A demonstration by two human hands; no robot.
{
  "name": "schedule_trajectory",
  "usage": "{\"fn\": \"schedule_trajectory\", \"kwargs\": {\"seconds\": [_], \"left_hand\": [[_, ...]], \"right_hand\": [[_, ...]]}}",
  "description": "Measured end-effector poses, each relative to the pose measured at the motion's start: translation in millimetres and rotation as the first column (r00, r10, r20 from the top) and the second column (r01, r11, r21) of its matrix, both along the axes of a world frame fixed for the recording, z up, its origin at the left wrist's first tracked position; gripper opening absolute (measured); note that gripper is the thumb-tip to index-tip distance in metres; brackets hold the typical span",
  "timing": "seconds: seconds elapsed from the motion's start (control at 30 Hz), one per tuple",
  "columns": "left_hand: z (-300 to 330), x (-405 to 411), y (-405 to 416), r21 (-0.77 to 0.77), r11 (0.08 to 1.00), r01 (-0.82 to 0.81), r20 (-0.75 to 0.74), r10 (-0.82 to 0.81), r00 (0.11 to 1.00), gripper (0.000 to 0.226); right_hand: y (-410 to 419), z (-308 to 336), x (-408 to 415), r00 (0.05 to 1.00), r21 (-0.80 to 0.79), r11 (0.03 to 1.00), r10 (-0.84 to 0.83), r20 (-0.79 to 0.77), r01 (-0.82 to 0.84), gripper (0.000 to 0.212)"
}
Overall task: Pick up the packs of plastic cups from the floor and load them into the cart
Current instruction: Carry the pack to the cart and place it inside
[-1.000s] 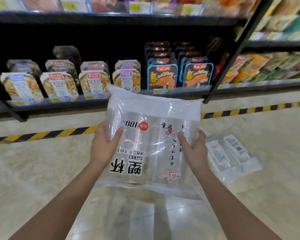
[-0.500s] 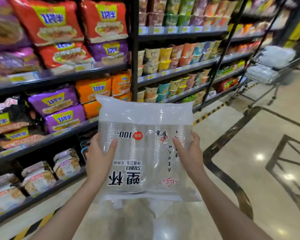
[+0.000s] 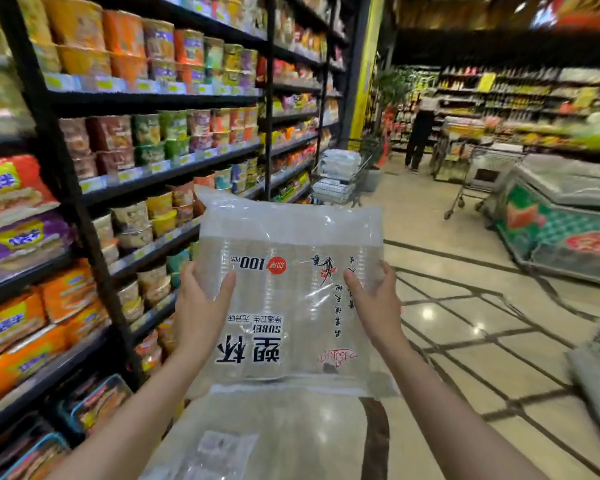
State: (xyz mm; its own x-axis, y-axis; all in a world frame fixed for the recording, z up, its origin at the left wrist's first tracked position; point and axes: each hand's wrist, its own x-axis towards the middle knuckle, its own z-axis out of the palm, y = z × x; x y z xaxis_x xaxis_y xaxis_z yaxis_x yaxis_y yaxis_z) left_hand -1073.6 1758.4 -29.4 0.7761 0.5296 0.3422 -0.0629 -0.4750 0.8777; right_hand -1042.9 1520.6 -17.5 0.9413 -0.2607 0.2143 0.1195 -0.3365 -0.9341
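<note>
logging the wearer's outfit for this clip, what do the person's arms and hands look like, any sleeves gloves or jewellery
Both arms are bare for their whole visible length, with no sleeve showing. The left hand and right hand wear no gloves, and no watch, bracelet or ring shows on the visible parts. The fingers wrap behind what they carry, so most of them are hidden; the thumbs show no markings.

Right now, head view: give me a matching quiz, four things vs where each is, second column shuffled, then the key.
Things:
1. pack of plastic cups
2. cart
3. chest freezer
4. second pack

Places:
A. on the floor near the bottom edge of the view
B. far down the aisle beside the shelves, already loaded with packs
C. held up between the left hand and right hand
D. on the right side of the aisle

Pairs: 1-C, 2-B, 3-D, 4-A
</note>
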Motion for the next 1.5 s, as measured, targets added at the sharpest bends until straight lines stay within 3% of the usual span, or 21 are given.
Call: {"fn": "schedule_trajectory", "kwargs": {"seconds": [0.2, 0.3, 0.57, 0.8, 1.03, 1.3, 1.5], "left_hand": [[10, 88, -74, 0.007, 0.997, 0.080, 0.002, -0.080, 0.997, 0.061], [21, 144, -113, -0.011, 0.990, 0.143, 0.035, -0.143, 0.989, 0.059], [48, 291, -187, -0.002, 0.982, 0.191, 0.075, -0.190, 0.979, 0.065], [37, 417, -208, -0.026, 0.983, 0.181, 0.022, -0.181, 0.983, 0.065], [27, 589, -200, -0.014, 0.987, 0.160, 0.018, -0.159, 0.987, 0.060], [20, 804, -211, -0.041, 0.962, 0.270, -0.077, -0.272, 0.959, 0.057], [-16, 958, -219, -0.009, 0.959, 0.283, -0.125, -0.282, 0.951, 0.054]], "right_hand": [[-70, 5, 63, 0.990, 0.020, 0.990, -0.136, -0.022, 0.137, 0.086], [-109, 16, 112, 0.986, 0.032, 0.985, -0.169, 0.007, 0.169, 0.074], [-190, 55, 255, 0.987, 0.002, 0.990, -0.137, 0.086, 0.138, 0.068], [-212, 42, 389, 0.994, 0.020, 0.995, -0.100, 0.049, 0.100, 0.067], [-209, 20, 567, 1.000, 0.020, 1.000, 0.006, 0.009, -0.006, 0.073], [-229, 14, 778, 0.999, 0.011, 1.000, -0.029, -0.024, 0.029, 0.073], [-238, -25, 934, 0.994, 0.020, 1.000, -0.022, -0.104, 0.024, 0.074]]}}
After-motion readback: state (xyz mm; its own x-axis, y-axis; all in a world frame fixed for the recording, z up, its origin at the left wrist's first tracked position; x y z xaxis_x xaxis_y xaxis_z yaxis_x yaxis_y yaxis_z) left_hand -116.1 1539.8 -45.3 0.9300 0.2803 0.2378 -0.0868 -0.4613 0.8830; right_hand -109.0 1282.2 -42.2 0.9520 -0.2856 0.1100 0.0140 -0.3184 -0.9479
